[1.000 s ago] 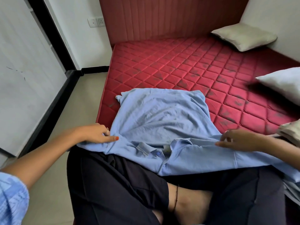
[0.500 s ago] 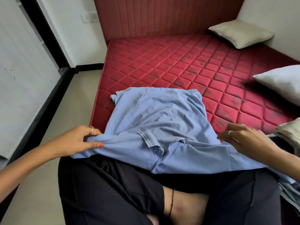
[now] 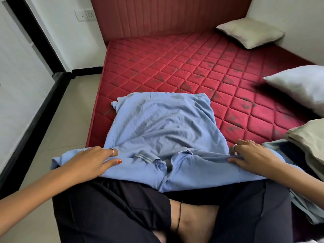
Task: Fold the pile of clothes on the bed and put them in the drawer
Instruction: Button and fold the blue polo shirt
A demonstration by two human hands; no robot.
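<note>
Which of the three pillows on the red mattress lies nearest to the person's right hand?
The beige-grey pillow at the right edge, just beyond the right hand. The white pillow lies further back, and the grey pillow is by the headboard.

Bare mattress (image 3: 175,64) lies open ahead; pillows (image 3: 301,86) crowd its right side

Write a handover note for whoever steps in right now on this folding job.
Left hand: flat on the shirt's left shoulder, fingers straight.
Right hand: pinching the right shoulder fabric.
Shirt: spread face up, collar toward the lap, hem out on the mattress.
Pile: more clothes at the right edge.
Done: shirt laid out.
Left: fold it, fold the pile, put all in the drawer, which is not in view.
</note>
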